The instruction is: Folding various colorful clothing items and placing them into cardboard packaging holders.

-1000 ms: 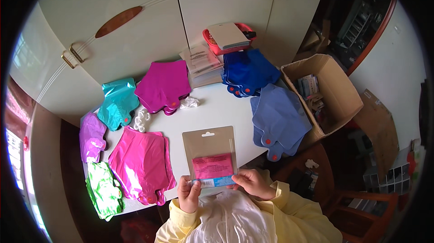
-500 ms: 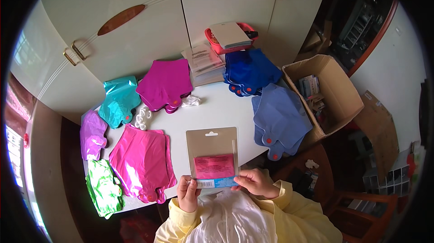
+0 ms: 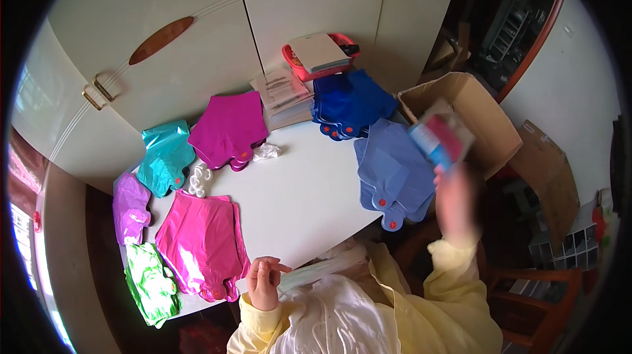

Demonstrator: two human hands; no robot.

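Note:
My right hand [image 3: 456,202], smeared by motion, grips a flat pouch [image 3: 445,135] by its blue-banded end. The pouch has a pink insert and a clear-looking front, and it is blurred as it hangs over the near left side of an open cardboard box [image 3: 497,114]. Close to the table's front edge, my left hand [image 3: 264,283] holds nothing; its fingers are partly bent, with one stretched to the right. Nearest to that hand lies a stack of shiny pink foil sheets [image 3: 201,242].
Foil stacks ring the white table [image 3: 309,183]: green [image 3: 151,281], purple [image 3: 130,206], teal [image 3: 164,156], magenta [image 3: 227,127], dark blue [image 3: 355,101] and pale blue [image 3: 395,170]. White ribbon coils [image 3: 199,179], card stacks [image 3: 283,101] and a red basket [image 3: 299,71] sit among them.
My right hand has carried the pouch from in front of me to the right, over the box. My left hand has let go of it and stayed near the table edge.

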